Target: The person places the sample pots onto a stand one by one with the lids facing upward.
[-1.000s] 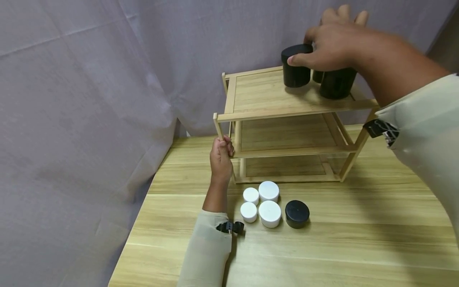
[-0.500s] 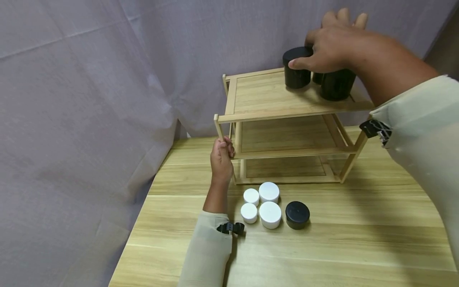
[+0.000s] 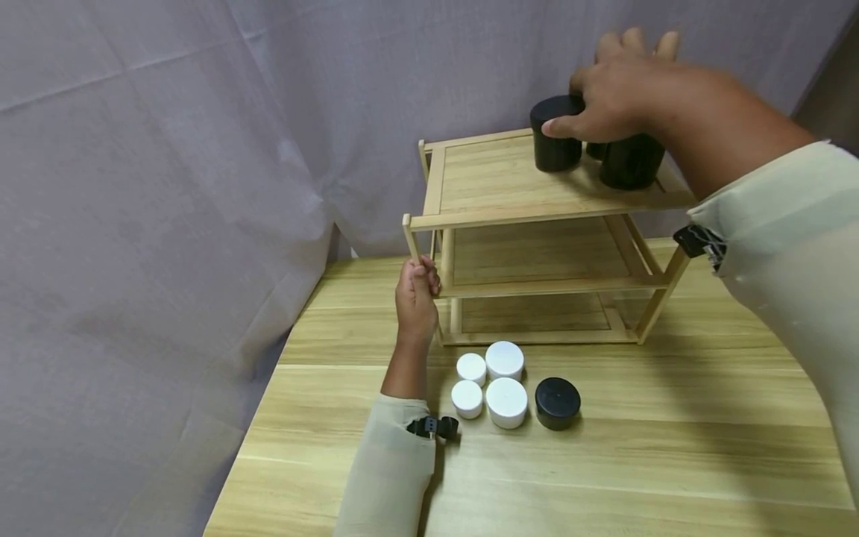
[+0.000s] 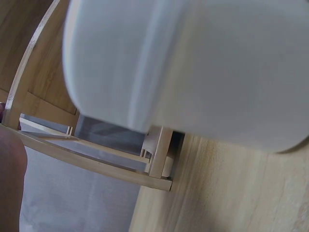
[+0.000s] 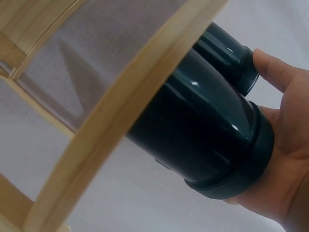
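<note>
A three-tier wooden shelf rack [image 3: 543, 218] stands on the table, and my left hand [image 3: 416, 302] grips its front left post. Up on the top tier, my right hand [image 3: 620, 93] holds a black lidded jar [image 3: 557, 142] by its lid, thumb at the front. Under the palm, to the right, stands a second black jar [image 3: 629, 164]; a third black one shows only as a strip between them. In the right wrist view the thumb touches the lid rim of one dark jar [image 5: 227, 58], while a nearer dark jar [image 5: 198, 125] hides most of the fingers.
In front of the rack, several white lidded jars [image 3: 506, 401] and one low black jar [image 3: 557, 403] stand on the wood-grain table [image 3: 644, 447]. A grey cloth [image 3: 168, 224] hangs behind and to the left. A blurred pale shape [image 4: 193, 72] fills much of the left wrist view.
My right hand has come down slightly with the black jar, which sits lower against the top tier. My left hand keeps its grip on the post.
</note>
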Tool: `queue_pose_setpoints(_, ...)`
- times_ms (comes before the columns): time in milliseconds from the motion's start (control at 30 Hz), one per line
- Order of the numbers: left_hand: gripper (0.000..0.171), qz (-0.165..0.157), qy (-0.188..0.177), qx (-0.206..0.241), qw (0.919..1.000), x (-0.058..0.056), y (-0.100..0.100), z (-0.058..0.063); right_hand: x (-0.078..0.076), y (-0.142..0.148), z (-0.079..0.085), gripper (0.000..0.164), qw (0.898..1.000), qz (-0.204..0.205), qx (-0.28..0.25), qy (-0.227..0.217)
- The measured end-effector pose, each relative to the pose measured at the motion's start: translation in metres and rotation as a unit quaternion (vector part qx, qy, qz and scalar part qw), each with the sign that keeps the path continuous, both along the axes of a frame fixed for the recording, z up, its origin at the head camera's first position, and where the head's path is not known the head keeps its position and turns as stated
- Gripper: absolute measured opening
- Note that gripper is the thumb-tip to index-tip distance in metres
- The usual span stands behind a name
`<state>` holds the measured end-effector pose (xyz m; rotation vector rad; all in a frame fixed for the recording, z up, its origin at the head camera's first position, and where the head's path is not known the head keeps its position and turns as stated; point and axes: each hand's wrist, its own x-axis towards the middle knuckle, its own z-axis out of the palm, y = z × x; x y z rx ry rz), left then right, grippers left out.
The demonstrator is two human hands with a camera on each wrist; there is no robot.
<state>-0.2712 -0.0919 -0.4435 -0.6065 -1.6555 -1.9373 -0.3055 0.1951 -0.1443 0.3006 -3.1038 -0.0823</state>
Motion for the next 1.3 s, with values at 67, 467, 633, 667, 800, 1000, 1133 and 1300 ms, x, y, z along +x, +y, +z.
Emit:
queue_pose_setpoints(67, 0.086, -0.001, 0.001, -0.001, 1.0, 0.0002, 0.0001, -0.0001, -0.001, 0.0008, -0.0004, 0.097, 1.0, -0.002, 0.001, 0.002)
queue_pose_setpoints(467, 0.09, 0.002, 0.003, -0.008, 1.0, -0.0004, 0.0005, 0.0009, -0.0052, 0.002, -0.0019, 0.089, 1.0, -0.015, 0.012, -0.003)
queue_pose_setpoints(633, 0.088, 0.003, 0.002, -0.008, 1.0, -0.0008, 0.0016, 0.0014, -0.0071, 0.0008, -0.0017, 0.088, 0.999, -0.016, 0.032, -0.009)
queue_pose_setpoints(667, 0.088, 0.003, 0.002, -0.009, 1.0, -0.0007, 0.0018, 0.0014, -0.0072, 0.0008, -0.002, 0.087, 0.999, -0.017, 0.032, -0.01)
queue_pose_setpoints(800, 0.089, 0.001, -0.001, -0.01, 1.0, 0.0001, 0.0024, 0.0016, -0.0072, 0.0012, -0.0033, 0.086, 0.999, -0.019, 0.027, -0.014)
queue_pose_setpoints(1000, 0.093, -0.003, -0.007, -0.004, 1.0, 0.0004, 0.0029, 0.0024, -0.0071, -0.0004, -0.0036, 0.084, 0.999, -0.02, 0.034, -0.012)
queue_pose_setpoints(1133, 0.093, -0.004, -0.009, -0.001, 1.0, -0.0011, 0.0034, 0.002, -0.0051, -0.0017, -0.0017, 0.089, 0.999, -0.02, 0.035, -0.009)
queue_pose_setpoints(1300, 0.088, -0.005, -0.009, 0.001, 0.9999, -0.0014, 0.0034, 0.0022, 0.0019, -0.0044, 0.0018, 0.111, 0.999, -0.029, 0.045, -0.006)
